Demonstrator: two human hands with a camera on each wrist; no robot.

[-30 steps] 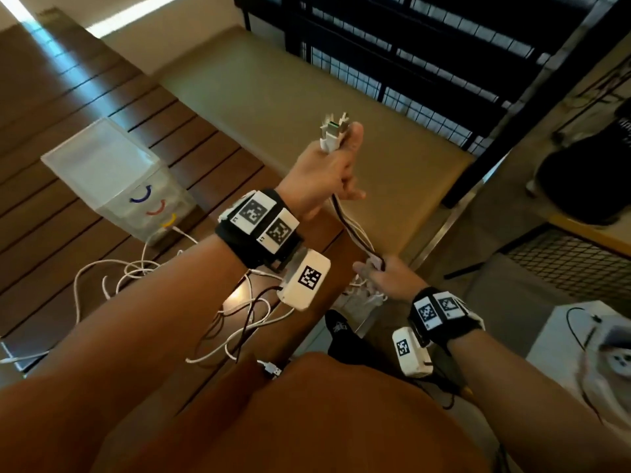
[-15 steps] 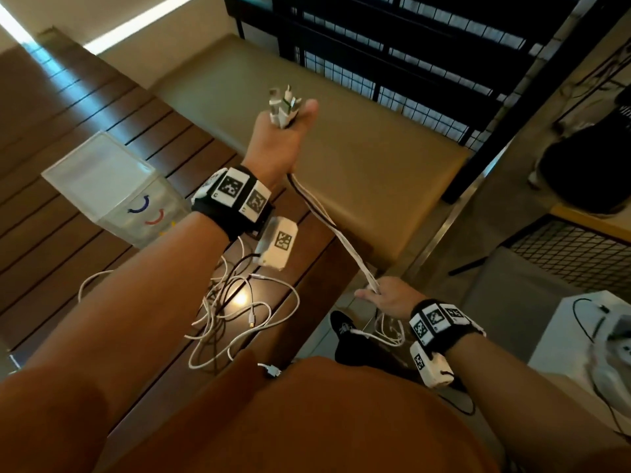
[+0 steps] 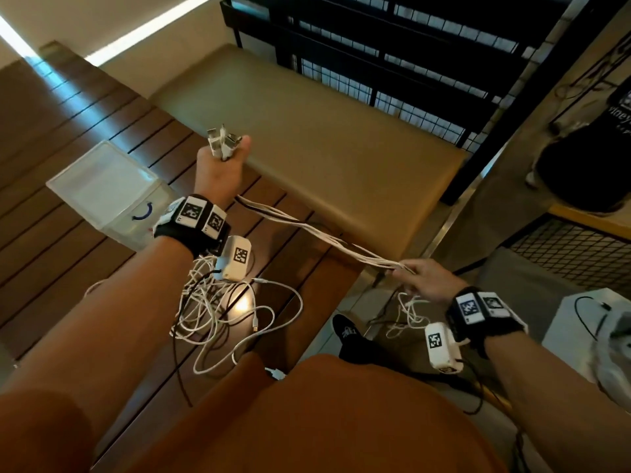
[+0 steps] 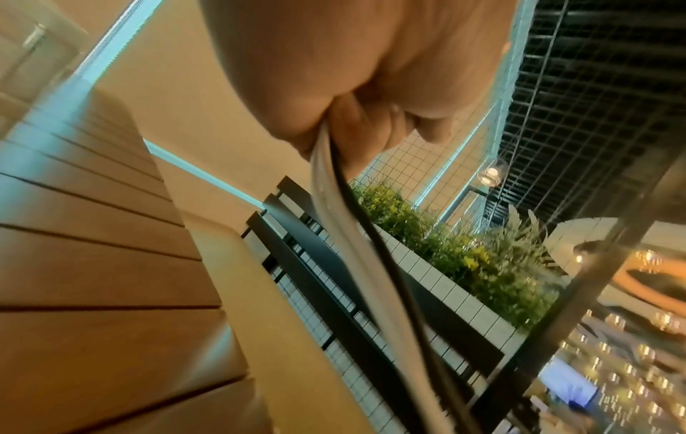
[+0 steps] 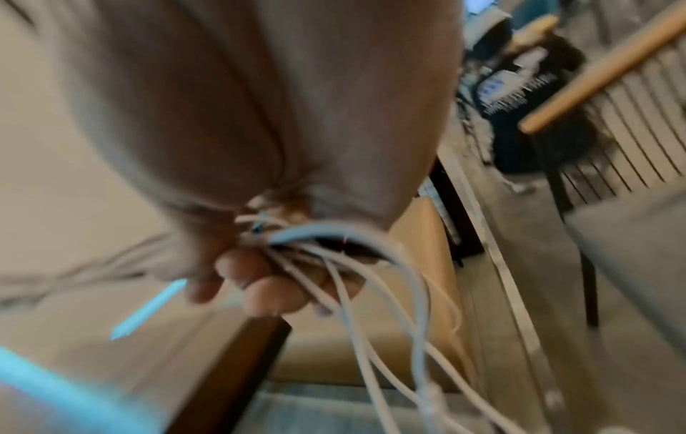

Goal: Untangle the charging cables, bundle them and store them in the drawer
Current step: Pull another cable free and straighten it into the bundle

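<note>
My left hand [image 3: 220, 165] is raised over the table and grips a cluster of white cable plugs [image 3: 223, 144] that stick up out of the fist. From it a bundle of white cables with one black cable [image 3: 317, 235] runs taut down to my right hand [image 3: 421, 278], which holds the strands off the table's right edge. The left wrist view shows the cables [image 4: 356, 252] leaving the closed left hand [image 4: 371, 123]. Curled fingers [image 5: 267, 293] wrap the strands [image 5: 371, 293] in the right wrist view. A loose heap of cable [image 3: 222, 308] lies on the table. A translucent drawer box [image 3: 106, 196] stands at the left.
The table is dark wooden slats [image 3: 68, 254]. A tan padded bench [image 3: 324, 138] runs behind it, with a black mesh railing [image 3: 392, 63] beyond. Loose cable ends [image 3: 408, 312] dangle under my right hand above the floor. A white unit [image 3: 587, 322] stands at the right.
My left hand has moved left and away from my right hand, which moved right. The span of cables between them has grown longer and tauter.
</note>
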